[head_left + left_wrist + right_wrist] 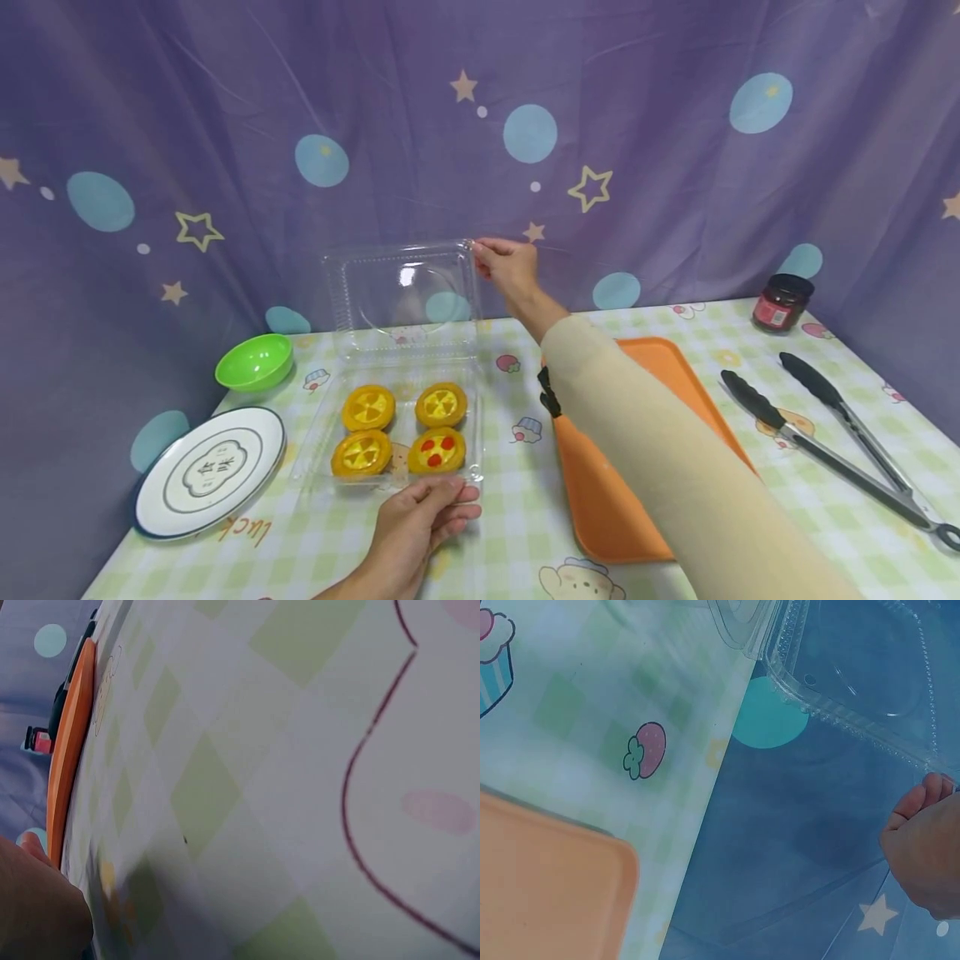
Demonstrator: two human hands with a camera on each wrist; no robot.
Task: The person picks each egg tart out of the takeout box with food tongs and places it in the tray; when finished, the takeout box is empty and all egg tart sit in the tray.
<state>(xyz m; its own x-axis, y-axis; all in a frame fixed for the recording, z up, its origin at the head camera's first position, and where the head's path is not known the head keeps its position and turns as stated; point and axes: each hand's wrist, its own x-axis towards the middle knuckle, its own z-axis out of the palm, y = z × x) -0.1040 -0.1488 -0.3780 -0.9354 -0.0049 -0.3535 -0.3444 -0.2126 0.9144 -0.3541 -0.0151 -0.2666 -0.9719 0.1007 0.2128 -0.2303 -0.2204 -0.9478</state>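
A clear plastic box stands with its lid (401, 304) raised upright, and several yellow tarts (441, 406) sit in its base; the front right tart (437, 451) has red pieces on top. My right hand (510, 271) pinches the lid's upper right corner, also visible in the right wrist view, where the hand (926, 844) is at the clear lid (870, 682). At the base's front right edge my left hand (416, 533) holds the rim between thumb and fingers. The left wrist view shows only part of the left hand (41, 907).
Left of the box are a green bowl (255, 363) and a white plate (172, 492). An orange tray (607, 492) lies on the right, partly under my right sleeve (667, 450). Farther right are black-tipped tongs (847, 471) and a dark-lidded jar (782, 302). A purple curtain (420, 108) hangs behind.
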